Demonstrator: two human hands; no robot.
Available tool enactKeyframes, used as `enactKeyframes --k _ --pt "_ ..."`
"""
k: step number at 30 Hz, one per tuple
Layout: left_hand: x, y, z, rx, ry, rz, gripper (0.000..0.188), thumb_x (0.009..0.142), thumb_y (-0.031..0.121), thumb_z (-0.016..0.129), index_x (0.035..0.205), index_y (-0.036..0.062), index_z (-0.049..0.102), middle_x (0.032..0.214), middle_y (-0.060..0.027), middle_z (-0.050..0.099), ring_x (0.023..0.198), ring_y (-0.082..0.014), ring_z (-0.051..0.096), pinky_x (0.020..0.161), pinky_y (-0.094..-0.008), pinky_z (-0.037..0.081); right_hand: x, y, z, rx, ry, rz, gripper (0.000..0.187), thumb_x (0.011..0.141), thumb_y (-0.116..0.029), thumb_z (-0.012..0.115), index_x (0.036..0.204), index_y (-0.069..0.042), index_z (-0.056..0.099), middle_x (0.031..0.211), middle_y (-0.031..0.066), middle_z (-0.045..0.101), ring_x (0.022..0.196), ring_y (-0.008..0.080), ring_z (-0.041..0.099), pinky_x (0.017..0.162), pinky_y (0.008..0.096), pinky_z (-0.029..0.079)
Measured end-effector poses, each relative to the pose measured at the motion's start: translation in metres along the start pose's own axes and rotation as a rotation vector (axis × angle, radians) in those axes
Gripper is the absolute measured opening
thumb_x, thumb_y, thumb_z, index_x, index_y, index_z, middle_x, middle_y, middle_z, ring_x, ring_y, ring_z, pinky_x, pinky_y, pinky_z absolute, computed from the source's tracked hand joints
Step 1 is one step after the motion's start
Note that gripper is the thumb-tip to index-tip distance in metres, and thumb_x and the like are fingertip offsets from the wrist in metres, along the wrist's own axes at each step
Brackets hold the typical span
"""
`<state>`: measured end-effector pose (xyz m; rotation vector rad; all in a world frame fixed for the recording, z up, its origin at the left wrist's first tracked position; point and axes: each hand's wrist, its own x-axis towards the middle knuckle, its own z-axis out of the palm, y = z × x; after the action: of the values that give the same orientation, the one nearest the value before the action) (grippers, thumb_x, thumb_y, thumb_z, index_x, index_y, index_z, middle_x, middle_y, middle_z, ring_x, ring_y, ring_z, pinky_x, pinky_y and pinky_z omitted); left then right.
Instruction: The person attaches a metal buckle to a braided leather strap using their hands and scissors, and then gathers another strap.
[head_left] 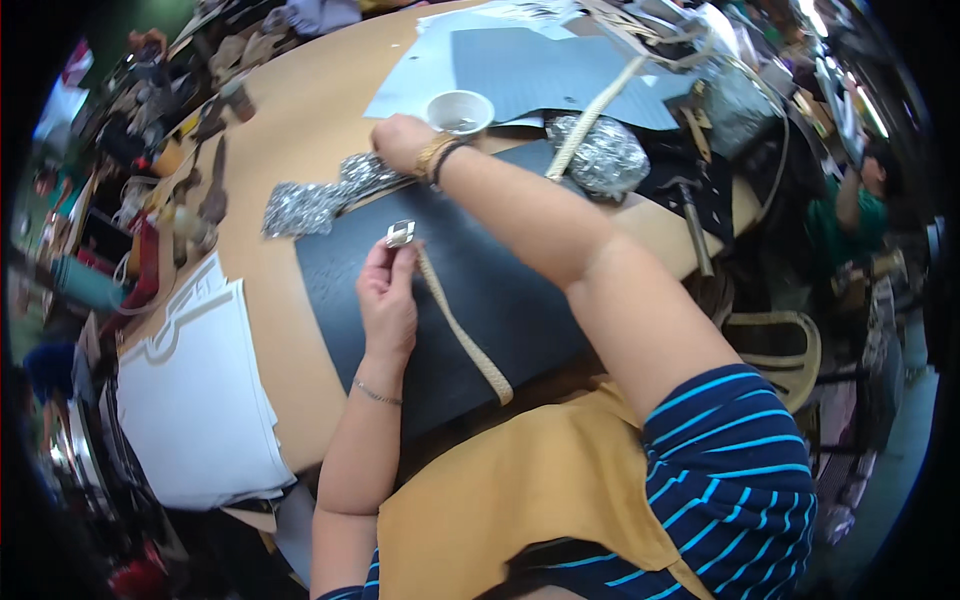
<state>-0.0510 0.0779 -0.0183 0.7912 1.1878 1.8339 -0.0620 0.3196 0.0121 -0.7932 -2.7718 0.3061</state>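
Observation:
A silver square buckle (pixel 400 233) is pinched in the fingers of my left hand (pixel 387 305), over the black mat. From it a narrow, cream woven strap (pixel 455 325) runs down across the mat toward me, its free end near the mat's front edge. My right hand (pixel 404 143) is stretched across to the far side, fingers curled downward beside a clear bag of shiny silver pieces (pixel 365 175). What those fingers hold, if anything, is hidden. Right of this hand stands a white round bowl (pixel 461 112) with a little something inside.
The black mat (pixel 500 265) covers the table (pixel 300 110) before me. Stacked white paper (pixel 200 400) lies left. A second bag of silver pieces (pixel 603 158), another cream strap (pixel 597 115) and a hammer (pixel 692 220) lie right. Grey sheets (pixel 540 70) spread behind; tools line the left edge.

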Motion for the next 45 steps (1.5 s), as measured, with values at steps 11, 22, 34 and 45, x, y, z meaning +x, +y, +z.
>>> enactKeyframes --k 11,22,34,45 --pt "-0.013 0.015 0.000 -0.113 -0.030 0.099 0.018 0.100 0.008 0.060 0.116 0.0024 0.063 0.114 -0.0058 0.067 0.114 -0.0163 0.062 0.096 -0.0257 0.048 -0.080 -0.012 -0.024 1.221 0.065 0.188 0.027 0.089 -0.020 0.075 0.107 -0.001 0.072 0.091 0.0087 0.073 0.084 0.0144 0.069 0.072 0.0301 0.057" --pt "-0.083 0.053 0.010 0.825 -0.304 0.697 0.023 0.080 -0.001 0.073 0.097 0.0147 0.068 0.100 -0.0003 0.071 0.108 -0.0228 0.065 0.116 -0.0441 0.029 -0.273 -0.049 -0.091 1.549 -0.111 0.106 0.020 0.091 -0.009 0.072 0.107 0.002 0.070 0.097 0.0072 0.072 0.089 0.0109 0.068 0.082 0.0256 0.058" --pt "-0.119 0.066 0.023 1.087 -0.362 0.996 0.024 0.078 0.008 0.078 0.096 0.0225 0.072 0.097 0.0069 0.071 0.098 -0.0136 0.067 0.122 -0.0452 0.025 -0.309 -0.059 -0.113 1.238 -0.209 -0.119 0.010 0.084 -0.001 0.076 0.094 0.000 0.073 0.092 0.0062 0.071 0.085 0.0110 0.067 0.074 0.0229 0.054" --pt "-0.127 0.070 0.022 1.076 -0.427 1.006 0.024 0.075 0.007 0.079 0.092 0.0222 0.071 0.088 0.0076 0.068 0.092 -0.0139 0.068 0.122 -0.0489 0.025 -0.316 -0.060 -0.114 1.145 -0.249 -0.199 0.009 0.083 -0.003 0.078 0.091 -0.001 0.074 0.087 0.0072 0.072 0.077 0.0122 0.068 0.067 0.0228 0.053"
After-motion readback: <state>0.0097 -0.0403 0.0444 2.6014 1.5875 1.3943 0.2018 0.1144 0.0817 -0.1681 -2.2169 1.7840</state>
